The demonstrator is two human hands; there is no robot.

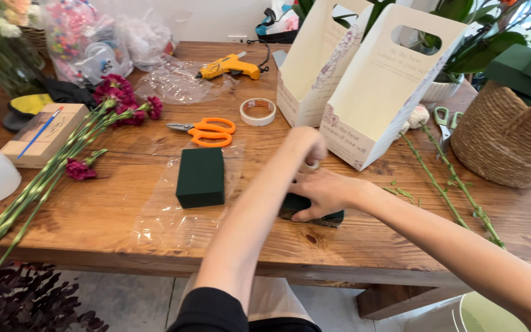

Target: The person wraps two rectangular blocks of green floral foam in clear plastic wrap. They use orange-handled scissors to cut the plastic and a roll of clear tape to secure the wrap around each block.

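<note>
— What lies under the hands?

— A dark green foam block (312, 213), low and flat on the wooden table, near its front edge. Most of it is covered; only its front side and left corner show.

— Is anything else being held?

— A small pale roll (312, 165), probably tape, pinched just above the block. Too little of it shows to be sure.

— Where does the block sit relative to the other one?

— Just to the right of a second dark green foam block (200, 176), which lies whole on clear plastic film.

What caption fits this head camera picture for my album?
Two hands, left hand and right hand, press a dark green foam block on a wooden table.
</note>
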